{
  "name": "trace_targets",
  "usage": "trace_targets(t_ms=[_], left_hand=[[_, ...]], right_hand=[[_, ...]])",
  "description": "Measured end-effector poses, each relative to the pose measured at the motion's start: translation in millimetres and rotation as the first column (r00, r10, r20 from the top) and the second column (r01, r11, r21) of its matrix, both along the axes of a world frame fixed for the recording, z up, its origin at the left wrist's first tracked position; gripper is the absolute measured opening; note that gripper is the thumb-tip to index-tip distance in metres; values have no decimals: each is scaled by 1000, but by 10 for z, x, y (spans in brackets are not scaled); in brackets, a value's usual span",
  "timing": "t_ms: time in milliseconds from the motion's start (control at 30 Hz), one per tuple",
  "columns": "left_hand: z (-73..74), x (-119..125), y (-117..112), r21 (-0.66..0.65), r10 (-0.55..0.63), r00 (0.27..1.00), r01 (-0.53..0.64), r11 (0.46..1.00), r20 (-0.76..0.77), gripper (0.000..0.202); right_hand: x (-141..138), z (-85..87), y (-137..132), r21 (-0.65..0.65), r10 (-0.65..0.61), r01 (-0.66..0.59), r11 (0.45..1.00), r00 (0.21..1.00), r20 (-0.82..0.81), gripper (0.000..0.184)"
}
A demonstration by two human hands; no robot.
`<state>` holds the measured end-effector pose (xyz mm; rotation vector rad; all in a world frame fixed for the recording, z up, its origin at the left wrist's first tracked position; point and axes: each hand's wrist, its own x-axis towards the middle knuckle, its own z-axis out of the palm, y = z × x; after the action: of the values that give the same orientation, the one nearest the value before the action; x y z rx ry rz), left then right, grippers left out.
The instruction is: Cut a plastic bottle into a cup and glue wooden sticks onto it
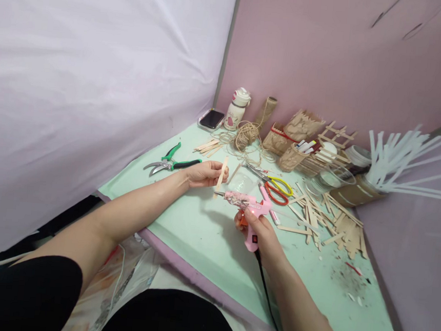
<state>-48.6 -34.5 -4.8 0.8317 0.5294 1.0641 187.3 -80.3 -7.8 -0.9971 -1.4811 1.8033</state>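
Observation:
My left hand [208,174] pinches a pale wooden craft stick [221,176], held nearly upright above the table. In my right hand [257,228] is a pink hot glue gun [253,204], my fingers wrapped round its handle near the orange trigger. The gun's nozzle points left and meets or almost meets the lower end of the stick; whether they touch I cannot tell. A black cord [266,288] runs from the handle down over the table's front edge. Just behind the gun lies a clear, shallow piece of plastic [242,182].
Green-handled pruning shears [170,162] lie left of my left hand. Scissors [280,187] and scattered craft sticks [310,217] are on the right. Along the back stand a bottle [236,110], tangled twine [246,136], wooden holders [292,157] and a container of white glue sticks [389,159].

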Motion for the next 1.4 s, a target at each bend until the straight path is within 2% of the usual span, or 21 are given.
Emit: trace_targets(t_ms=[667, 1233, 1400], left_hand=[[71, 14, -10, -23, 44, 998, -43, 999, 43, 36], [41, -7, 19, -28, 62, 995, -60, 998, 79, 35], [50, -24, 26, -52, 81, 993, -76, 996, 90, 36]], right_hand=[[-8, 10, -5, 11, 3, -3, 1000, 1000, 25, 42], [7, 20, -6, -20, 17, -17, 1000, 1000, -7, 40], [10, -5, 9, -7, 52, -51, 999, 997, 50, 44]])
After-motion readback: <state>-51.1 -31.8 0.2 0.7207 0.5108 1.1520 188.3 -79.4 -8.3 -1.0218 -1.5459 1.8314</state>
